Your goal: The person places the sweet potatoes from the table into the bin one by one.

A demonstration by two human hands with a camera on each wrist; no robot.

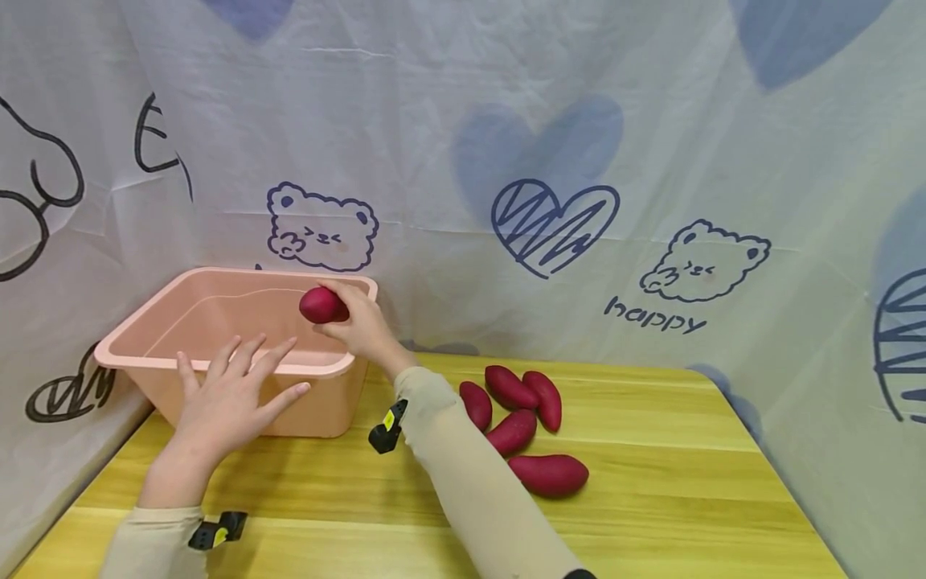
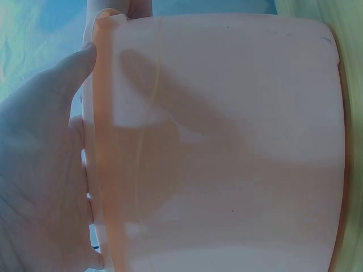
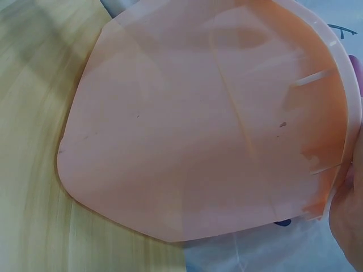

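Note:
In the head view my right hand (image 1: 360, 322) grips a dark red sweet potato (image 1: 321, 305) between thumb and fingers, above the right end of a pink plastic basin (image 1: 347, 366). My left hand (image 1: 230, 394) is spread wide at the basin's front rim, fingers straight and reaching over the edge. The left wrist view shows that hand (image 2: 42, 153) along the rim, beside the basin's outer wall (image 2: 238, 141). In the right wrist view the basin wall (image 3: 170, 124) fills most of the picture, with only part of the right hand (image 3: 347, 209) at the edge.
Several more sweet potatoes (image 1: 553, 474) lie grouped on the wooden table (image 1: 673, 450), right of the right forearm and partly behind it. A printed white cloth (image 1: 434, 241) hangs behind the table and along its sides. Each wrist wears a small black device (image 1: 387, 426).

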